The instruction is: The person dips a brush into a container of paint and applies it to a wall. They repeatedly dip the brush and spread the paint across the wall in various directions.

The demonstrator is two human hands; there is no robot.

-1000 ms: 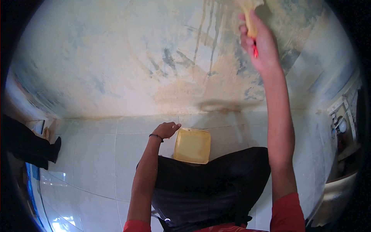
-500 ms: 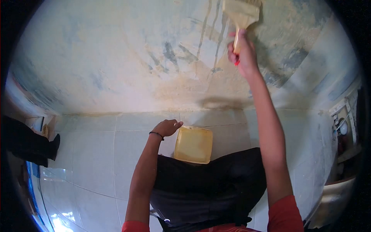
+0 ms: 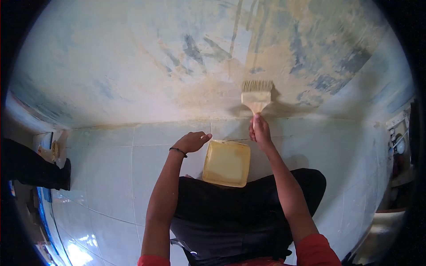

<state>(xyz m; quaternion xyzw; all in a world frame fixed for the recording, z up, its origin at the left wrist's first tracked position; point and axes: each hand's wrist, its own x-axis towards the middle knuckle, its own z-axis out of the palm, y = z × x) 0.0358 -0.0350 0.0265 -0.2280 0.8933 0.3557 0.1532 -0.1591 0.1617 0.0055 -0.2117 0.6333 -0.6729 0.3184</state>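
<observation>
A wide, pale paintbrush (image 3: 256, 97) is upright in my right hand (image 3: 260, 131), which grips its handle near the foot of the wall (image 3: 213, 88). Its bristles point up against the patchy, stained wall. In front of my lap is a yellow square container (image 3: 226, 163) with a pale liquid inside. My left hand (image 3: 193, 142) rests at the container's upper left corner, its fingers curled together; whether they grip the rim is hard to make out.
Light tiles (image 3: 108, 164) cover the floor. At the far left is another person's dark-clothed leg (image 3: 37, 166). A cable crosses the tiles on the left. Shelving with assorted items (image 3: 399, 142) stands at the right edge.
My right hand has brought the brush down and slightly left, from high on the wall to near its base. My left hand and the container have barely shifted. The other person's leg shows more.
</observation>
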